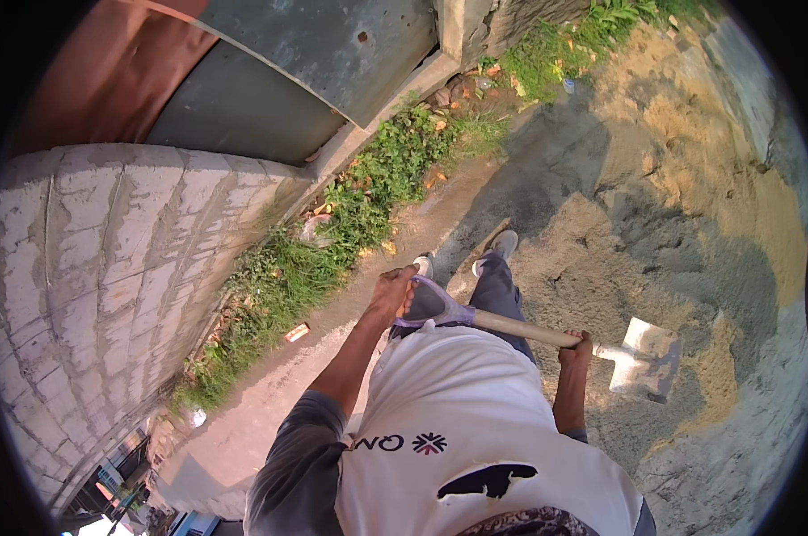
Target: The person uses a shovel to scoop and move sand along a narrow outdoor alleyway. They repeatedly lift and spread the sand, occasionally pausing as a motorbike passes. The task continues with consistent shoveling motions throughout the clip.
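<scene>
A shovel lies across the front of my body, its wooden shaft (522, 329) running from left to right. My left hand (397, 292) is closed round the purple D-shaped handle (435, 304) at its left end. Lower on the shaft, near the metal socket, my right hand (576, 349) is wrapped round the wood. The flat metal blade (647, 359) is at the right, over a heap of grey and tan sand (592, 246). Some grey material clings to the blade's face. Whether the blade touches the heap I cannot tell.
A block wall (109, 232) stands at the left, with a strip of green weeds (332, 241) along its foot. Dark metal panels (324, 54) rise at the far left. A brick piece (297, 332) lies on the path. My shoes (502, 243) stand at the heap's edge.
</scene>
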Action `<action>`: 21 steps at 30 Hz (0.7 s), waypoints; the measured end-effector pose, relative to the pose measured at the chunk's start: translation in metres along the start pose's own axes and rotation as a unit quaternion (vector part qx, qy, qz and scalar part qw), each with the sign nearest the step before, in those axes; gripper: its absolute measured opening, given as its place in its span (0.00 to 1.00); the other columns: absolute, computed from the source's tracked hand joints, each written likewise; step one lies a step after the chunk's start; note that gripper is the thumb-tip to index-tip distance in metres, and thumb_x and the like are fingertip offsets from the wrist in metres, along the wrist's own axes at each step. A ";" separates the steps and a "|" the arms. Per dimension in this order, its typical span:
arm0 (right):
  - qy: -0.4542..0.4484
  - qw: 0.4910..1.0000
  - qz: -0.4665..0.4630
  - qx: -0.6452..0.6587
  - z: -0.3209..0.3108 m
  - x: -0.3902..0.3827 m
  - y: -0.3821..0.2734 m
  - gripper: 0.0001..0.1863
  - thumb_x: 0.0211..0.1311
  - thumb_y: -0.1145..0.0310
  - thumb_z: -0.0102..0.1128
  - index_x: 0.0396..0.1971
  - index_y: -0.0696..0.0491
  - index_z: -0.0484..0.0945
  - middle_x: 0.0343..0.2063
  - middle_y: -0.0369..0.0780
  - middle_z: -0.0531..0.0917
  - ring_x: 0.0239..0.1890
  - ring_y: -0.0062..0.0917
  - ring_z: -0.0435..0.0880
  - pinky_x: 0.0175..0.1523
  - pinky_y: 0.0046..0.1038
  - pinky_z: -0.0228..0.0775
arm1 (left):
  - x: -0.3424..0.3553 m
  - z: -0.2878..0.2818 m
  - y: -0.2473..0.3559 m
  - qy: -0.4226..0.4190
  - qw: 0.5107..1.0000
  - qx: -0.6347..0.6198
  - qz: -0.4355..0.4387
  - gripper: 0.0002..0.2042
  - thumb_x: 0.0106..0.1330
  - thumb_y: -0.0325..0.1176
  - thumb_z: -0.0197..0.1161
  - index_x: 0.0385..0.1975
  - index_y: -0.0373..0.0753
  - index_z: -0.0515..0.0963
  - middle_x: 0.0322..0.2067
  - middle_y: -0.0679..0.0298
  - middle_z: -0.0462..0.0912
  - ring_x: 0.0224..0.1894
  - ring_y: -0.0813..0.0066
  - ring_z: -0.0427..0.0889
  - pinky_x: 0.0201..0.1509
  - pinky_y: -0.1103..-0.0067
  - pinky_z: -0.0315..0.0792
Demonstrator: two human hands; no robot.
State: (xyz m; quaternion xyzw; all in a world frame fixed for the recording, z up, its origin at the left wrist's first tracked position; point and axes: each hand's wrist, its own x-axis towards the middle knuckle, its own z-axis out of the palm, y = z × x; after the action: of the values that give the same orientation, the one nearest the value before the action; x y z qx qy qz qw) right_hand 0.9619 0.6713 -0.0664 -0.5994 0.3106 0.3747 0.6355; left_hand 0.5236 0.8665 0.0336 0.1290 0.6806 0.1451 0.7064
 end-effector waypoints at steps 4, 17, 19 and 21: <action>-0.009 0.999 -0.008 -0.040 0.087 0.059 -0.046 0.11 0.69 0.69 0.45 0.25 0.52 0.62 0.19 0.35 0.65 0.22 0.24 0.65 0.34 0.30 0.71 | 0.011 0.061 0.027 0.055 0.998 -0.030 0.028 0.17 0.61 0.48 0.61 0.24 0.39 0.73 0.14 0.69 0.69 0.14 0.80 0.66 0.16 0.80 0.62; -0.128 0.974 0.038 -0.182 0.320 0.190 -0.038 0.09 0.69 0.67 0.50 0.31 0.55 0.63 0.21 0.38 0.68 0.23 0.28 0.70 0.30 0.33 0.72 | 0.040 0.135 0.076 0.200 0.958 -0.203 0.041 0.16 0.60 0.48 0.61 0.24 0.41 0.70 0.12 0.68 0.66 0.11 0.78 0.65 0.14 0.80 0.60; -0.117 0.967 0.081 -0.210 0.351 0.190 -0.004 0.09 0.69 0.67 0.50 0.32 0.55 0.64 0.22 0.38 0.68 0.23 0.28 0.70 0.30 0.33 0.72 | 0.048 0.130 0.082 0.233 0.943 -0.231 0.061 0.15 0.60 0.47 0.62 0.24 0.42 0.70 0.12 0.68 0.66 0.11 0.78 0.65 0.13 0.80 0.60; -0.105 0.957 0.129 -0.238 0.377 0.184 0.040 0.09 0.69 0.67 0.50 0.32 0.55 0.64 0.23 0.38 0.68 0.23 0.28 0.70 0.30 0.33 0.72 | 0.051 0.124 0.085 0.272 0.928 -0.250 0.058 0.14 0.61 0.45 0.61 0.24 0.43 0.69 0.13 0.69 0.67 0.10 0.78 0.65 0.13 0.81 0.59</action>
State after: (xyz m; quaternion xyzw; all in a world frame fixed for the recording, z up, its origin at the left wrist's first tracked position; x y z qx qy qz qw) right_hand 1.0046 1.0652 -0.2089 -0.6453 0.2182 0.5776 0.4498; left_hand 0.6466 0.9659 0.0240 -0.0566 0.7796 0.3809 0.4940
